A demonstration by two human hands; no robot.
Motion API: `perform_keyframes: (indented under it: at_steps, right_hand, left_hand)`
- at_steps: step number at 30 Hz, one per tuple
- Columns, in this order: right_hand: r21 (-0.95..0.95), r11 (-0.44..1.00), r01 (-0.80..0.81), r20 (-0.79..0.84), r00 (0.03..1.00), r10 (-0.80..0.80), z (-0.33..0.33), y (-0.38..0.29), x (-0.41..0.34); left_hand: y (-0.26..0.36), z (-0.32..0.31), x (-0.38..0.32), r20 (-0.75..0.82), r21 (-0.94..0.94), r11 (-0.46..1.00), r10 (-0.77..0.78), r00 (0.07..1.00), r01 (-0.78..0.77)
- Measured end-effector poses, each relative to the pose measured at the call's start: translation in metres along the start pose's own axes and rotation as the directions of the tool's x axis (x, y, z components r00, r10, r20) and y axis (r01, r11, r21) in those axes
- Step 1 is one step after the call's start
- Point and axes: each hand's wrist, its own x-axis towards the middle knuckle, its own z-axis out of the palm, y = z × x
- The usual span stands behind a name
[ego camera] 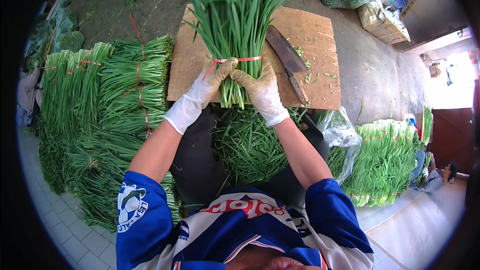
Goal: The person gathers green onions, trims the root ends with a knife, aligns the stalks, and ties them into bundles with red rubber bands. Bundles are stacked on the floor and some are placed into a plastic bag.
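Observation:
A thick bunch of garlic chives, tied with a red ribbon, is gripped between my two gloved hands over the front of a wooden board. My left hand wraps the bunch's left side, its thumb across the stems just below the ribbon. On the opposite side my right hand presses in, with the two thumbs close together. The cut stem ends point towards me and the leaves spread away. To the right of the bunch, a dark cleaver with a wooden handle rests on the board. My fingers behind the bunch are hidden.
Tied chive bundles are stacked high at left, with another stack at right. Loose leaves fill the space between my legs. Clear plastic lies right of them. A plastic crate stands far right; a person sits beyond the right stack.

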Motion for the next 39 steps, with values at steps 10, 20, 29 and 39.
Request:
perform_keyframes:
  at_steps: [10,20,29,39]
  right_hand:
    - [-0.257,0.936,0.240,0.152,0.967,-0.206,-0.031,0.004,0.024]
    - [-0.903,0.404,0.147,0.011,0.947,-0.320,-0.024,-0.005,0.019]
    - [-0.957,0.174,0.232,0.268,0.937,0.226,-0.006,-0.053,-0.011]
    - [-0.119,0.914,-0.387,0.345,0.847,0.404,-0.043,-0.048,0.017]
  left_hand:
    - [-0.001,-0.030,0.007,-0.009,0.281,0.959,0.024,1.000,-0.020]
    - [-0.020,-0.001,0.020,0.047,0.075,0.997,0.030,0.998,-0.033]
    - [-0.045,-0.012,0.009,-0.067,-0.369,0.883,-0.336,0.939,0.290]
    - [0.007,0.001,0.011,-0.025,-0.101,0.988,0.112,0.993,-0.114]
